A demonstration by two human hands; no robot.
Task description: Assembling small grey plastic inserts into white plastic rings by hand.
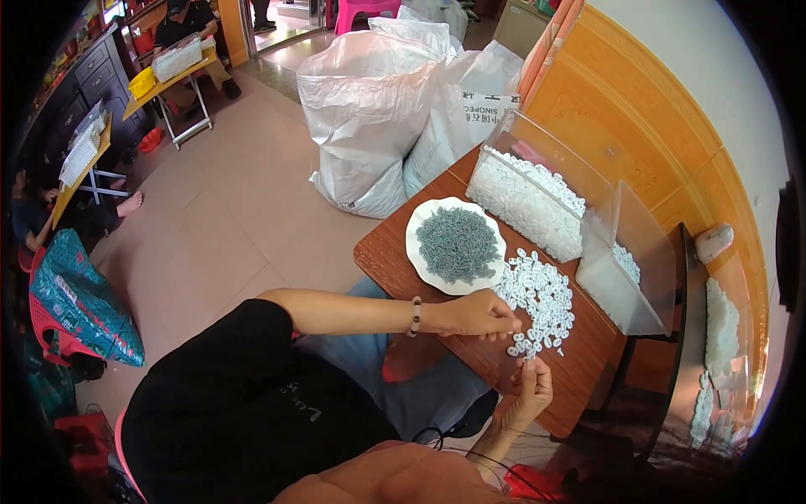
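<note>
My left hand [477, 316], with a beaded bracelet [415, 316] at its wrist, is over the near edge of a loose pile of small white oval pieces [541, 290]. Its fingertips are pinched together, and whatever is between them is too small to make out. Just nearer to me, my right hand [529, 393] is raised with thumb and forefinger closed on a small white oval piece [530, 356]. Behind my left hand, a white scalloped plate [413, 244] holds a heap of small grey screw-like pieces [457, 244]. Several white pieces lie apart at the pile's near side.
The brown table [382, 252] bears a clear bin [537, 202] of white pieces and a second clear bin [625, 286], tipped. Large white sacks [361, 126] stand behind it. At far left, people work at small folding tables [180, 76]; a blue patterned bag [84, 294] rests on a red chair.
</note>
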